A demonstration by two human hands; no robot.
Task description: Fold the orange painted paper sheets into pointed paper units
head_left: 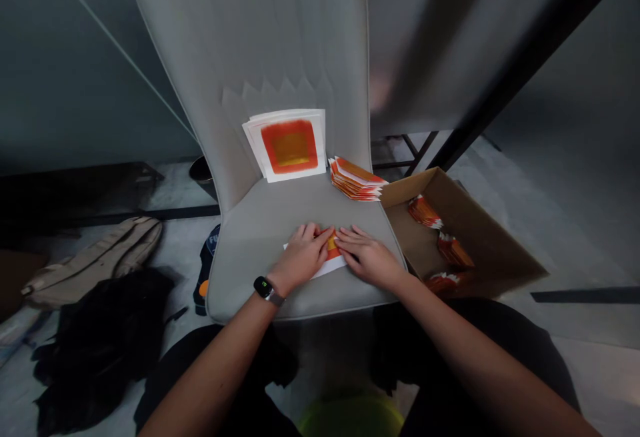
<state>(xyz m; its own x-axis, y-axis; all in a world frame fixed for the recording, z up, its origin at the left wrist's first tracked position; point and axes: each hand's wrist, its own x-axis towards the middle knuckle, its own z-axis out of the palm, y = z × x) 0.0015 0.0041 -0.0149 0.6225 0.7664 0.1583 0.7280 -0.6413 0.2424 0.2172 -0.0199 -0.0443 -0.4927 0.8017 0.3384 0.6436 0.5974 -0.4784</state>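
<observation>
A sheet of joss paper (331, 244), white with an orange-red square and gold centre, lies on the grey chair seat (250, 250), partly folded. My left hand (303, 258) holds its left side, fingers bent, the tips near the middle of the gold patch. From the right, my right hand (373, 257) holds the other side, its fingertips close to the left ones. The undersides of both hands and part of the sheet are hidden. Behind them, a stack of flat joss paper sheets (290, 147) leans on the backrest. A pile of folded joss paper (356, 179) sits at the seat's right edge.
Right of the seat stands an open cardboard box (495, 250) with several bundles of folded joss paper (454, 250) inside. On the floor at left lie a beige bag (105, 254) and black cloth (100, 350). A dark slanted bar (530, 57) rises at right.
</observation>
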